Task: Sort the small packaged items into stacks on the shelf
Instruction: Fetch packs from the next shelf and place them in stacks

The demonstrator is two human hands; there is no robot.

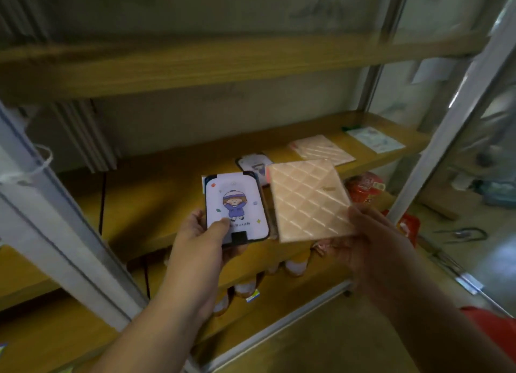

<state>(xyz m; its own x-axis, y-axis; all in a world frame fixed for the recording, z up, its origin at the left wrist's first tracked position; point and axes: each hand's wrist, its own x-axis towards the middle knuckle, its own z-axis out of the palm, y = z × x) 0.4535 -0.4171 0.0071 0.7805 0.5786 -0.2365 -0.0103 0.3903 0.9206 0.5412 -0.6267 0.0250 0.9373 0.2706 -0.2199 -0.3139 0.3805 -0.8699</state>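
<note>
Packets (309, 201) hide both hands' (201, 233) fingers; lower-shelf goods (363, 187) blurred.

Red snack bags (363, 187) are lying on the lower level at the right, with a second red bag (409, 227) sitting just beyond them; a black cable (102, 205) is hanging down behind, and a white cable tie (42, 164) is looping around the left metal upright (69, 233)

Pale peach packet (308, 202) with a quilted diamond pattern at centre; white card (237, 206) (purple cartoon figure) black-edged; yellow-brown shelf (156, 194).
</note>
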